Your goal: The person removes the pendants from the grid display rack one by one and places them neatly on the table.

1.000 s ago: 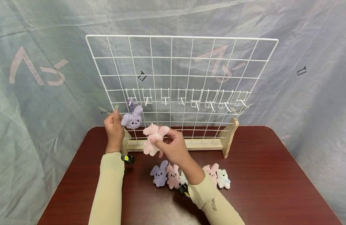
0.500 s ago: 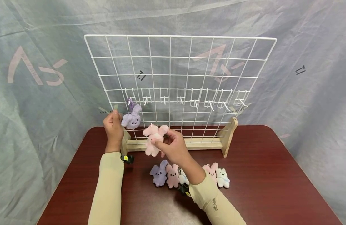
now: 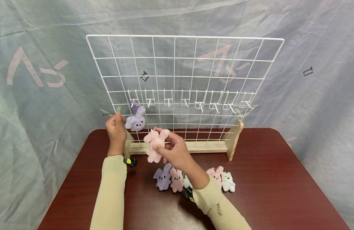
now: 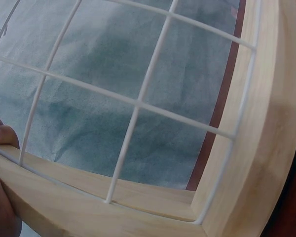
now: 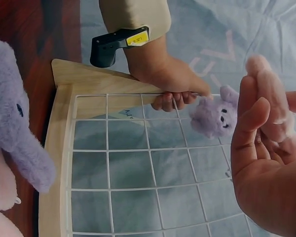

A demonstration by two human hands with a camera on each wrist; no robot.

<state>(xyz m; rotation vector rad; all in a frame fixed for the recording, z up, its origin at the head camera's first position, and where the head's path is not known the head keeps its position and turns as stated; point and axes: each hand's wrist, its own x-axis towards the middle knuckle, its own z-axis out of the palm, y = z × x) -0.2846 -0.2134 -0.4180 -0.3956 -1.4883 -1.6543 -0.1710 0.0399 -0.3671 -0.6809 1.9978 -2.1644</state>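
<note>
My right hand (image 3: 177, 151) pinches a pink plush bunny keychain (image 3: 155, 147), its back towards the head camera, in front of the rack. A small pink loop (image 3: 154, 128) shows at the top of its head, by a fingertip. At the rack's left side, my left hand (image 3: 116, 132) grips the wooden side post (image 4: 64, 197); fingers wrap both sides of it in the left wrist view. Just right of that hand, a purple plush bunny (image 3: 136, 121) hangs by its purple strap from the leftmost hook. The white wire grid rack (image 3: 175, 77) stands upright behind both hands.
A row of white hooks (image 3: 169, 101) runs across the grid. On the dark red table (image 3: 266, 191) lie a purple bunny (image 3: 163, 179), pink bunnies (image 3: 177, 180) and white plush bears (image 3: 228, 182), partly behind the right forearm. A grey cloth (image 3: 323, 111) hangs behind.
The right hand has shifted the pink bunny slightly down and left, and its pink loop now shows beside a fingertip. The left hand stays on the post.
</note>
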